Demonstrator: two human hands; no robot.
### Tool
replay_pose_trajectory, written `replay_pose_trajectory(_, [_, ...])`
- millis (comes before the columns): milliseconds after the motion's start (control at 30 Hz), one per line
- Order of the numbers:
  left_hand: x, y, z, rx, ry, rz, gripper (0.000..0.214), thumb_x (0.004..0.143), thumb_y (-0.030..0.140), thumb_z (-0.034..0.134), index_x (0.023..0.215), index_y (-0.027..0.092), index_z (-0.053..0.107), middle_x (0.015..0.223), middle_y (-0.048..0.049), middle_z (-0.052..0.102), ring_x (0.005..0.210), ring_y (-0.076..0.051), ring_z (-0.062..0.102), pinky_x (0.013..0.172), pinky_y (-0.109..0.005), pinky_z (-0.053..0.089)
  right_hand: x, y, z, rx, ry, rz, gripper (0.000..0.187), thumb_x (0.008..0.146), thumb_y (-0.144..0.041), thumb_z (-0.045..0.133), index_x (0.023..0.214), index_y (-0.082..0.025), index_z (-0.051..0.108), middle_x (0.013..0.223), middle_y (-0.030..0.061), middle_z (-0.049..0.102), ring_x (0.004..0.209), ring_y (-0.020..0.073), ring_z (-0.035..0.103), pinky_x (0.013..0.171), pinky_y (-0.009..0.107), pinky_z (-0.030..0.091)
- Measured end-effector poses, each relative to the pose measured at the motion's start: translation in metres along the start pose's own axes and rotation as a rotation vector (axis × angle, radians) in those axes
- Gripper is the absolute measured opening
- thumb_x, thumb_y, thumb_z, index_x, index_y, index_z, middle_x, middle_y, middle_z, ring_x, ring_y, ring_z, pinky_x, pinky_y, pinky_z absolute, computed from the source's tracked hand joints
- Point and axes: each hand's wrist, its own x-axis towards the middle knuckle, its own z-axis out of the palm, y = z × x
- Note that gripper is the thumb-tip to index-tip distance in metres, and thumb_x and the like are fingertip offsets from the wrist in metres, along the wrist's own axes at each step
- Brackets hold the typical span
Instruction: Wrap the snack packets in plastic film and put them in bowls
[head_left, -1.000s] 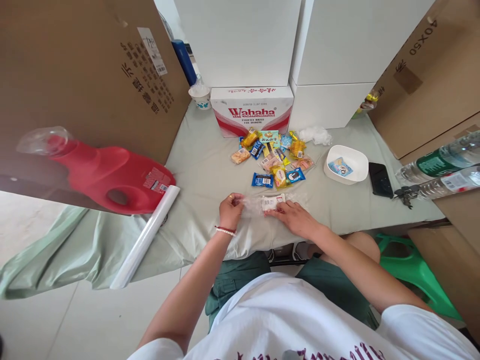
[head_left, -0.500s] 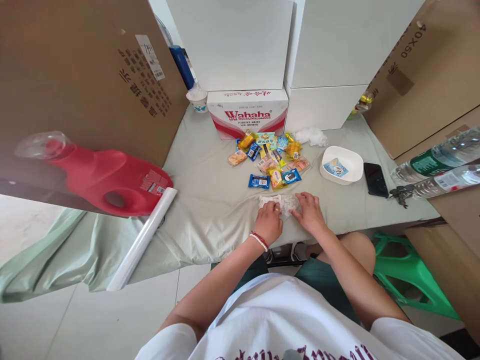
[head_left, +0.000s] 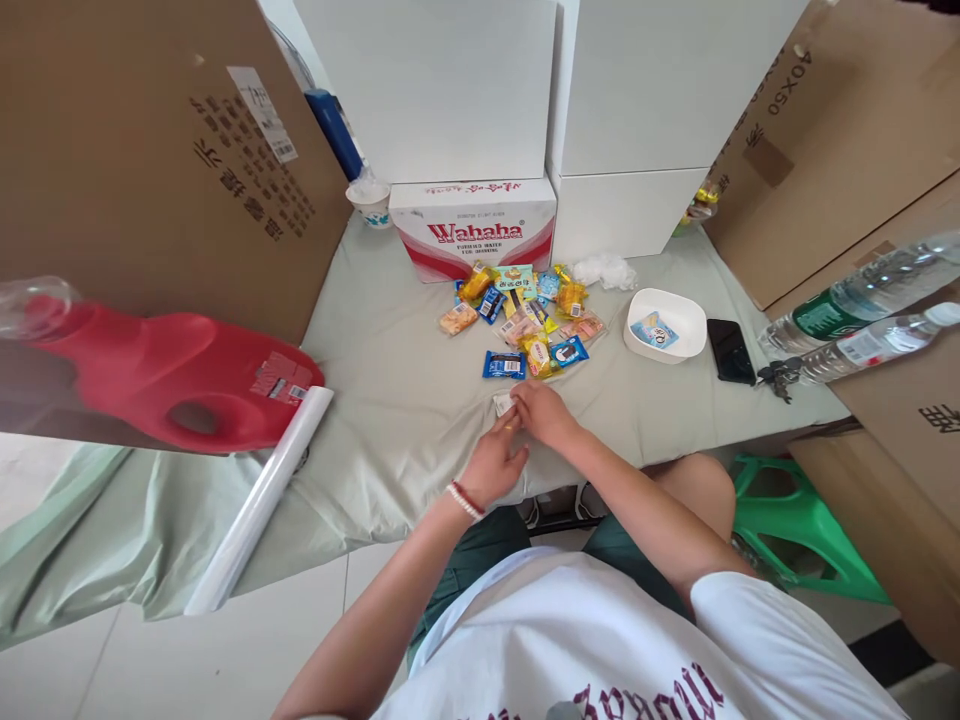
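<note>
On my feed a table draped in pale green runs toward tall white units at the far side. Brown cardboard flanks it left and right; I see light floor tiles near left, a green stool near right.

Big cartons flank the hands in what looks like a storage room, perhaps in a home. A cloth-covered table spreads beneath the hands, with a stool to their right and tiled floor below.

The half-spread left hand lies close beside the bent-fingered right hand.
</note>
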Motion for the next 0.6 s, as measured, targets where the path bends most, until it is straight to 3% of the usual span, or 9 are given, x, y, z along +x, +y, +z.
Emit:
replay_pose_trajectory(67, [-0.022, -0.015, -0.013, -0.089, 0.105, -0.002, 0.042, 0.093, 0.028, 0.055, 0.133, 0.021, 0.064, 0.149, -0.0120, 0.062, 0.138, -0.027, 0.058, 0.114, -0.044, 0.050, -0.007, -0.001, 0.009, -0.084, -0.010, -0.057, 0.025, 0.106, -0.031, 0.051, 0.112, -0.016, 0.069, 0.122, 0.0143, 0.067, 0.115, 0.0267, 0.057, 0.105, 0.040, 0.046])
replay_pose_trajectory(167, [-0.052, -0.039, -0.027, -0.038, 0.279, -0.088, 0.027, 0.096, 0.029, 0.051, 0.114, 0.023, 0.070, 0.132, -0.0099, 0.071, 0.122, -0.025, 0.068, 0.109, -0.043, 0.054, -0.018, -0.003, 0.020, -0.200, 0.004, -0.102, 0.042, 0.098, -0.044, 0.066, 0.130, -0.017, 0.064, 0.139, 0.0173, 0.059, 0.125, 0.0331, 0.051, 0.107, 0.046, 0.045])
replay_pose_trajectory(267, [-0.072, -0.062, -0.031, 0.089, 0.400, -0.163, 0.021, 0.096, 0.028, 0.051, 0.099, 0.022, 0.071, 0.116, -0.0090, 0.075, 0.108, -0.025, 0.071, 0.100, -0.043, 0.057, -0.021, -0.001, 0.022, -0.270, 0.026, -0.063, 0.037, 0.103, -0.034, 0.057, 0.137, -0.022, 0.061, 0.144, 0.0143, 0.059, 0.125, 0.0315, 0.053, 0.105, 0.044, 0.047])
replay_pose_trajectory(333, [-0.081, -0.073, -0.029, 0.152, 0.424, -0.141, 0.020, 0.096, 0.026, 0.051, 0.095, 0.023, 0.070, 0.108, -0.0083, 0.075, 0.104, -0.026, 0.071, 0.097, -0.044, 0.057, -0.020, 0.006, 0.011, -0.258, 0.086, -0.022, 0.033, 0.108, -0.030, 0.044, 0.135, -0.025, 0.063, 0.142, 0.0100, 0.063, 0.123, 0.0278, 0.056, 0.106, 0.040, 0.047])
replay_pose_trajectory(400, [-0.088, -0.078, -0.025, 0.195, 0.422, -0.090, 0.018, 0.095, 0.022, 0.051, 0.096, 0.024, 0.070, 0.106, -0.0080, 0.075, 0.104, -0.026, 0.069, 0.097, -0.044, 0.056, -0.017, 0.023, -0.015, -0.233, 0.162, 0.019, 0.037, 0.110, -0.030, 0.035, 0.131, -0.026, 0.064, 0.138, 0.0070, 0.067, 0.121, 0.0243, 0.059, 0.107, 0.036, 0.047])
replay_pose_trajectory(467, [-0.093, -0.079, -0.018, 0.247, 0.423, -0.037, 0.019, 0.094, 0.019, 0.052, 0.101, 0.024, 0.069, 0.109, -0.0088, 0.074, 0.107, -0.027, 0.068, 0.098, -0.045, 0.055, -0.014, 0.052, -0.058, -0.235, 0.259, 0.094, 0.043, 0.111, -0.026, 0.026, 0.130, -0.024, 0.063, 0.135, 0.0080, 0.068, 0.121, 0.0222, 0.060, 0.105, 0.035, 0.048])
replay_pose_trajectory(533, [-0.096, -0.077, -0.011, 0.335, 0.446, -0.007, 0.021, 0.092, 0.016, 0.054, 0.105, 0.023, 0.068, 0.112, -0.0103, 0.074, 0.110, -0.028, 0.068, 0.098, -0.045, 0.053, -0.010, 0.093, -0.111, -0.265, 0.449, 0.240, 0.046, 0.110, -0.023, 0.020, 0.130, -0.019, 0.062, 0.132, 0.0127, 0.068, 0.119, 0.0223, 0.061, 0.103, 0.036, 0.049])
replay_pose_trajectory(600, [-0.097, -0.076, -0.004, 0.435, 0.472, 0.003, 0.022, 0.091, 0.015, 0.056, 0.107, 0.023, 0.068, 0.111, -0.0106, 0.075, 0.111, -0.028, 0.069, 0.095, -0.043, 0.053, -0.005, 0.142, -0.166, -0.317, 0.564, 0.347, 0.048, 0.106, -0.017, 0.020, 0.136, -0.009, 0.057, 0.137, 0.0233, 0.062, 0.126, 0.0286, 0.057, 0.108, 0.045, 0.044])
